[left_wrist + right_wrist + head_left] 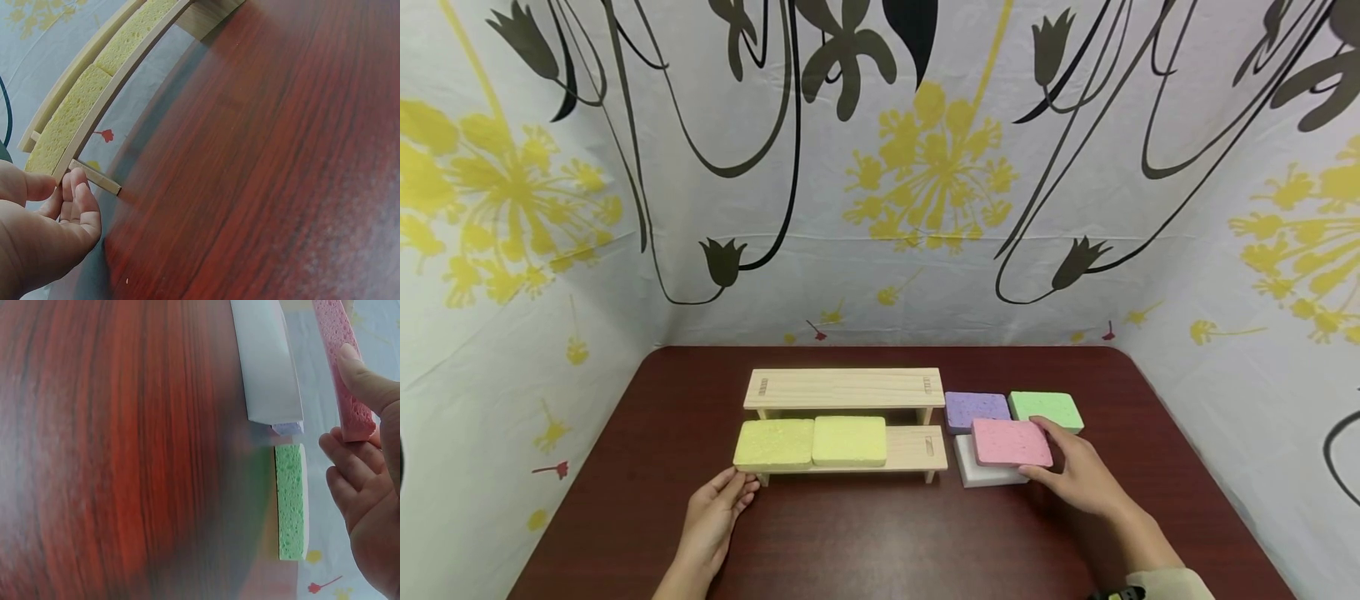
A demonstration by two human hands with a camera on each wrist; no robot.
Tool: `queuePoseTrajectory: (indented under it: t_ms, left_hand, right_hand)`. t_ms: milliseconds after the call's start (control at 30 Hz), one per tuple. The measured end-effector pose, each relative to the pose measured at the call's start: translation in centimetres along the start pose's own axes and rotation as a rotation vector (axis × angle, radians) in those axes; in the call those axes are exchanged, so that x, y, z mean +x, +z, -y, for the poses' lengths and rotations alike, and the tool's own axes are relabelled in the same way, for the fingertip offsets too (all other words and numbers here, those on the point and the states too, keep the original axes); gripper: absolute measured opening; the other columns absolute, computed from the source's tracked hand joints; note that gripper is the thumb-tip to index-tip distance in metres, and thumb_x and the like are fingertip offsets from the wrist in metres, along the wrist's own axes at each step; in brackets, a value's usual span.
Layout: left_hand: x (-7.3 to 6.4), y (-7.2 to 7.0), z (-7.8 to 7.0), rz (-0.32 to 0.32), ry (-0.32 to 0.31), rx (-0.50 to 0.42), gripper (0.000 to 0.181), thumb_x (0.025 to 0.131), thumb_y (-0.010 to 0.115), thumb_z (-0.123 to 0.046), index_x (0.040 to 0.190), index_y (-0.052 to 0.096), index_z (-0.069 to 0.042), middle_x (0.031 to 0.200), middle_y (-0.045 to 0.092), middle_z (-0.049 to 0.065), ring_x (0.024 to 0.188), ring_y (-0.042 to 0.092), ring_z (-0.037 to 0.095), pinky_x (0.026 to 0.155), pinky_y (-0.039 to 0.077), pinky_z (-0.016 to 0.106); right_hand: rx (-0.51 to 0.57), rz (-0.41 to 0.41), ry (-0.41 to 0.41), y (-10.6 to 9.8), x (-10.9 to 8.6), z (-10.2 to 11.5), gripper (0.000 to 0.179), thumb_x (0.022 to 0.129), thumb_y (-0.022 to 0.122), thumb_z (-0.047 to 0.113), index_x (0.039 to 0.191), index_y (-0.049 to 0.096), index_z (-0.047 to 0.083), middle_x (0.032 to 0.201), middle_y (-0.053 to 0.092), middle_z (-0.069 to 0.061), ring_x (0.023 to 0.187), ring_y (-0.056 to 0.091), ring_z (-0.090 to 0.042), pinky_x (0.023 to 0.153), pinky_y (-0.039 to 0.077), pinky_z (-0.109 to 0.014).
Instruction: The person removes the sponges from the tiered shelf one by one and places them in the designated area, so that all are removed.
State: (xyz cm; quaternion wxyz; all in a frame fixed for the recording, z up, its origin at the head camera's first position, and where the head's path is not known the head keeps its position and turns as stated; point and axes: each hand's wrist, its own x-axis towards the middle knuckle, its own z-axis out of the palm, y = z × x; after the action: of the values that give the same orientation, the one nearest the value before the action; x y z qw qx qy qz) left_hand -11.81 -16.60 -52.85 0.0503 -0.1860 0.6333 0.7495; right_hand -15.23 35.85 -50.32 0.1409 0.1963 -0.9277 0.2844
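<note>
My right hand grips a pink sponge by its right end, thumb on the near edge. That sponge is raised over a white block and overlaps it in the head view; the right wrist view shows a gap between the pink sponge and the white block. With thumb and fingers, my left hand pinches the front left corner of the lower wooden shelf. Two yellow sponges lie side by side on this shelf, covering its left and middle; its right end is bare wood.
Behind the lower shelf stands a taller wooden shelf with nothing on top. A purple sponge and a green sponge lie on the dark red table to the right. Patterned white cloth surrounds the table's back and sides.
</note>
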Motion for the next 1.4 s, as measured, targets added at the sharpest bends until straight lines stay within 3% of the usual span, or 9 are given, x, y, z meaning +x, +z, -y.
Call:
queuePoseTrajectory:
  t_ms: [333,600,733,933,1400]
  left_hand:
    - [0.0,0.0,0.0,0.0,0.01,-0.009,0.045,0.108,0.048,-0.009,0.144,0.037,0.017,0.099,0.068,0.0,0.09,0.064,0.005,0.083,0.055,0.02]
    - [0.0,-0.1,0.0,-0.001,0.003,-0.004,0.044,0.108,0.047,-0.007,0.144,0.038,0.016,0.099,0.068,0.0,0.09,0.064,0.005,0.083,0.054,0.02]
    - [0.0,-0.1,0.0,-0.001,0.002,0.001,0.044,0.108,0.047,-0.008,0.144,0.038,0.016,0.099,0.068,0.0,0.09,0.064,0.004,0.083,0.054,0.02]
    - [0.0,-0.1,0.0,0.0,-0.005,-0.002,0.044,0.108,0.047,-0.008,0.144,0.038,0.015,0.1,0.068,0.0,0.09,0.064,0.004,0.083,0.054,0.02]
    - [0.0,0.0,0.0,-0.008,-0.004,0.001,0.045,0.108,0.047,-0.008,0.144,0.038,0.016,0.1,0.069,0.002,0.092,0.065,0.006,0.083,0.055,0.02]
  right_hand:
    - [-0.029,0.007,0.02,-1.0,-0.5,-0.8,0.079,0.074,0.092,0.024,0.137,0.055,-0.005,0.122,0.067,-0.021,0.108,0.064,-0.038,0.094,0.032,-0.002]
    - [-0.026,0.005,-0.011,-2.0,-1.1,-1.8,0.079,0.072,0.093,0.021,0.136,0.055,-0.005,0.124,0.066,-0.021,0.111,0.062,-0.018,0.094,0.029,0.001]
    - [-0.017,0.013,-0.022,-2.5,-1.4,-2.3,0.079,0.072,0.093,0.02,0.137,0.055,-0.006,0.124,0.066,-0.023,0.111,0.063,-0.017,0.093,0.031,0.001]
    - [-0.041,0.032,0.016,-3.2,-1.8,-3.1,0.08,0.073,0.093,0.022,0.137,0.055,-0.005,0.127,0.064,-0.026,0.113,0.062,-0.016,0.092,0.03,0.003]
    - [-0.03,0.051,0.046,-4.5,-2.9,-5.0,0.08,0.074,0.092,0.021,0.138,0.052,-0.007,0.127,0.062,-0.03,0.116,0.049,0.01,0.088,0.031,0.003]
